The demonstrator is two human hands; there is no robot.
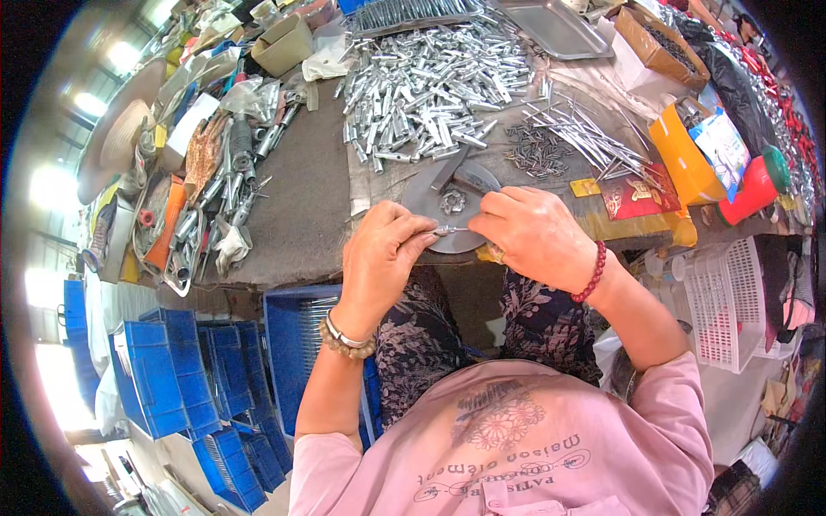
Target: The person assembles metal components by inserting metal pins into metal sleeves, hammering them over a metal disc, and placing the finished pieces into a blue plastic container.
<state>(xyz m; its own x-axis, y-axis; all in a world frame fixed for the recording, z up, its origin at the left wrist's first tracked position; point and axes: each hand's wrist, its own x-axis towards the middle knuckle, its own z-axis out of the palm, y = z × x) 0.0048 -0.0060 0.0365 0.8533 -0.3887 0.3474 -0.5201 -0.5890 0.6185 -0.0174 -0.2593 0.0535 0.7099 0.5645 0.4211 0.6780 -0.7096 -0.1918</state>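
"What was carried by the table (301,163)?"
"A broad heap of metal tubes (439,86) was spread toward its far edge, and loose rods (594,142) were strewn toward its right edge."
"And at the near edge?"
"A round plate (418,193) was set there. It was flanked by the left hand (383,249) and the right hand (533,232)."
"Was anything smaller seen?"
"A dark pile of pins (538,150) was left beyond the right hand."
"How were the fingers placed?"
"A small metal piece (444,230) was pinched by the left ones above the plate's near part; its other end was gripped by the right ones."
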